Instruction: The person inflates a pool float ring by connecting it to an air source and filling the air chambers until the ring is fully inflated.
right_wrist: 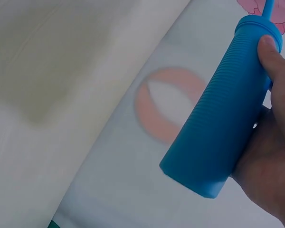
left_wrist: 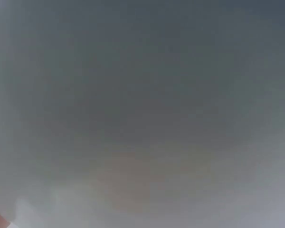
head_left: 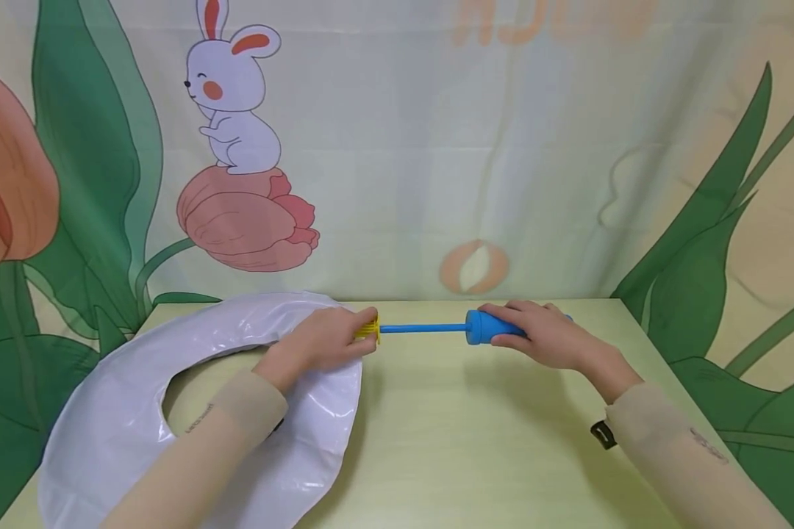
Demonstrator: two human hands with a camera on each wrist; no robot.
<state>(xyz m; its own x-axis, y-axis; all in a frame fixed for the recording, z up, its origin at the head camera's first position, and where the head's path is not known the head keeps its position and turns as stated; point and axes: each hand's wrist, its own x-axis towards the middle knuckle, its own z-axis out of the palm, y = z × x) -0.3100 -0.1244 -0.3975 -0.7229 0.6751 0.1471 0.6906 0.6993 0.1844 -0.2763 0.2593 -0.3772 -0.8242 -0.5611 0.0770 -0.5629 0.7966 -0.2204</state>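
Note:
A blue hand pump is held level above the table, its thin blue rod drawn out to the left. My right hand grips the ribbed blue barrel, and the right wrist view shows the thumb along the barrel. At the rod's far end, my left hand pinches the yellow end piece between thumb and fingers. Beneath the left hand and forearm lies a pale, wrinkled inflatable ring, partly filled. Whether the yellow piece joins the ring is hidden. The left wrist view is a grey blur.
A pale yellow-green table carries the ring on its left half. Behind it hangs a curtain printed with a rabbit, tulips and green leaves, close to the table's back edge.

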